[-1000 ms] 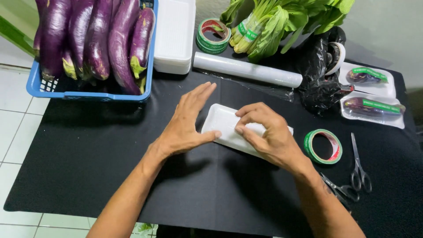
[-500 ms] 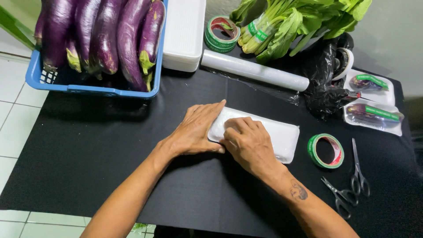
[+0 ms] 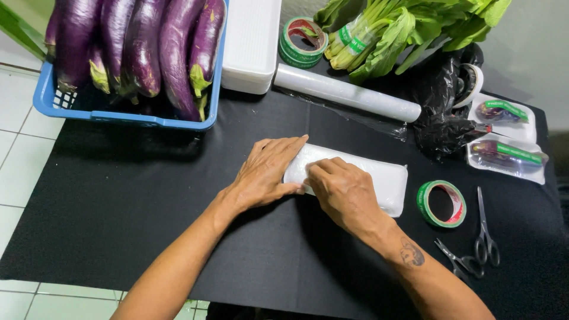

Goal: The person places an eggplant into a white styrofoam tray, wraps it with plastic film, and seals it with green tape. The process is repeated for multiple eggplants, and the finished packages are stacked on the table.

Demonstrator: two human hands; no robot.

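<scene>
In the head view, a white foam tray (image 3: 379, 178) is seen lying at the middle of the black tabletop (image 3: 118, 201). Its left end is covered by the left hand (image 3: 267, 175), fingers laid flat and together, and its near edge is pressed by the right hand (image 3: 344, 192), fingers curled, perhaps pinching clear film. A green tape roll (image 3: 441, 204) and scissors (image 3: 483, 234) are set to the right; a blue basket (image 3: 118, 112) of eggplants (image 3: 142, 47) is placed far left.

Both hands (image 3: 267, 172) now flat on white tray (image 3: 385, 178).
</scene>
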